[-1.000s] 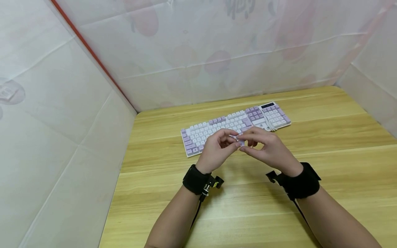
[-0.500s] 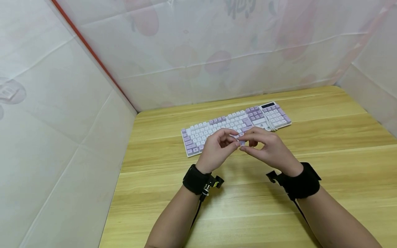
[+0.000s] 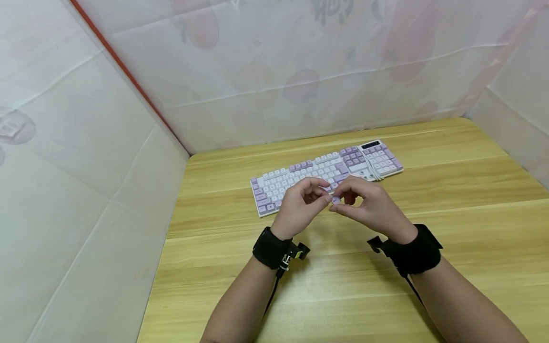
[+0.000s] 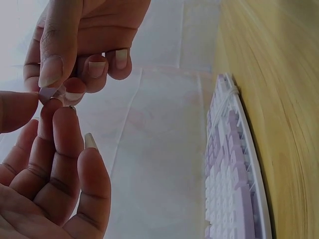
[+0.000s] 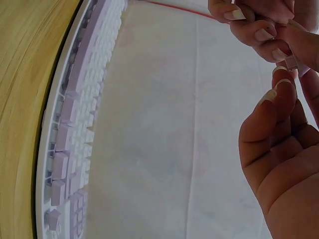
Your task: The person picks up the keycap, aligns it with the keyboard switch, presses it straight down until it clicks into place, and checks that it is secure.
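Observation:
A small pale purple keycap point(image 3: 336, 200) is held in the air just in front of the keyboard point(image 3: 296, 178). My left hand point(image 3: 299, 207) grips it from the left, thumb tip against its edge. From the other side my right hand point(image 3: 371, 202) pinches it between thumb and index finger, and the fingertips of both hands meet around it. In the left wrist view the keycap point(image 4: 47, 93) shows only as a sliver between the thumbs. A hollow side of the keycap point(image 5: 292, 61) shows in the right wrist view. The fingers hide the rest.
The white and purple keyboard lies at an angle across the wooden table point(image 3: 326, 295), with its bundled white cable point(image 3: 371, 166) over the right part. Pale printed curtains point(image 3: 266, 85) stand behind and at both sides. Each wrist wears a black strap point(image 3: 271, 248).
The right index finger and thumb have shifted slightly on the keycap, turning it so a marked face shows in the head view. The left hand and the keyboard have stayed in place.

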Demonstrator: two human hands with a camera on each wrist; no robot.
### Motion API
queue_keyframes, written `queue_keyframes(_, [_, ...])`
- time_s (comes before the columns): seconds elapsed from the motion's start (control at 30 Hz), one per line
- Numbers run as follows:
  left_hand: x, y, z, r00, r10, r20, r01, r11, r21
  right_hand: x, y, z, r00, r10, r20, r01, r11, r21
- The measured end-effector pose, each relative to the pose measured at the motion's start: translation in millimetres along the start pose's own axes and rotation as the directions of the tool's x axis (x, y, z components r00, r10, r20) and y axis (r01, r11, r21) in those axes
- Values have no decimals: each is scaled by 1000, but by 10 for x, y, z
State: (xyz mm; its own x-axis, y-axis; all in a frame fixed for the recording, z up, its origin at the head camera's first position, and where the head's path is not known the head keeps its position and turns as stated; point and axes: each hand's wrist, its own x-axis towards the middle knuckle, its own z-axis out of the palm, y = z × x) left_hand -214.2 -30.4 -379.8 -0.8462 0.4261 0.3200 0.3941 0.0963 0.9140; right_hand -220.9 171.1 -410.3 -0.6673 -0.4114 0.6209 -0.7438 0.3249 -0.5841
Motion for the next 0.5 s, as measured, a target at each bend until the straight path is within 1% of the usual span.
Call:
queue_keyframes(0.17, [3,3,4,1000,-2,-2,2,1000,-1,-4,-1,-3,1000,-3,-7,3,1000,4])
queue_keyframes(0.3, [0,4,1,1000,-5,2,5,1000,0,1,-24,3,1000,-1,-17,1,1000,-16])
queue_keyframes(0.5, [-7,8,-4,1000,-1,5,1,1000,0,72,-233,-16,999,-35,-35,34,999,-31])
